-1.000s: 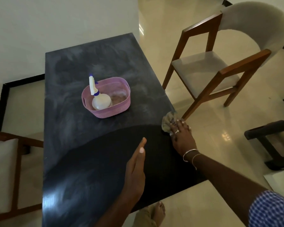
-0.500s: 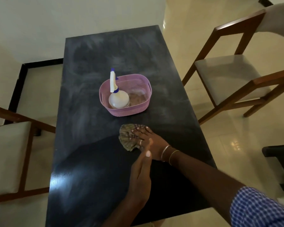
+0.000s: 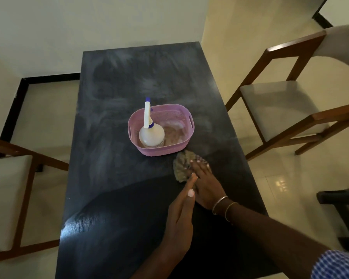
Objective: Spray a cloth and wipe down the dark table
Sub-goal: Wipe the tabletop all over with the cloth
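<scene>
Right hand [image 3: 207, 187] presses the cloth [image 3: 180, 163] flat with straight fingers; left hand [image 3: 179, 224], straight-fingered and empty, stands edge-on just beside it.

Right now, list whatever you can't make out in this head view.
- Cloth: its near part is hidden under the right hand.
- Basket: the stuff beside the bottle is blurred and cannot be named.
- Bottle label: too small to read.
- Left hand: seen edge-on, so the palm is hidden and contact with the table is unclear.
- Chair on the person's right: its back is cut off by the picture's right edge.
</scene>
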